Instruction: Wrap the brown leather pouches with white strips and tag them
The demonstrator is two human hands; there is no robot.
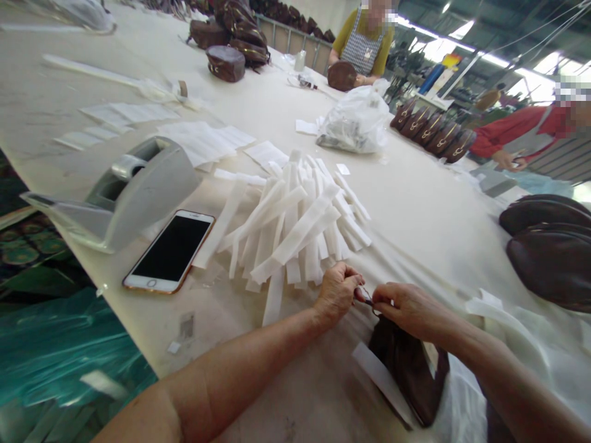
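Note:
My left hand (338, 294) is closed in a pinch on a small dark piece with a bit of metal on it, just above the table. Close beside it, my right hand (410, 309) has its fingertips closed on the same small fitting, where a thin metal loop shows. Below my right hand lies a dark brown leather bag (410, 375), partly hidden by the wrist and forearm. A white strip (381, 378) lies along the bag's left side. The fitting appears to join the bag's upper end, though the fingers hide how.
A heap of white strips (295, 227) lies beyond my left hand. Left of it are a phone (170, 252) and a grey tape dispenser (152, 191). Brown bags (554, 258) stand at right, a plastic bag (355, 123) farther back. Two people work across the table.

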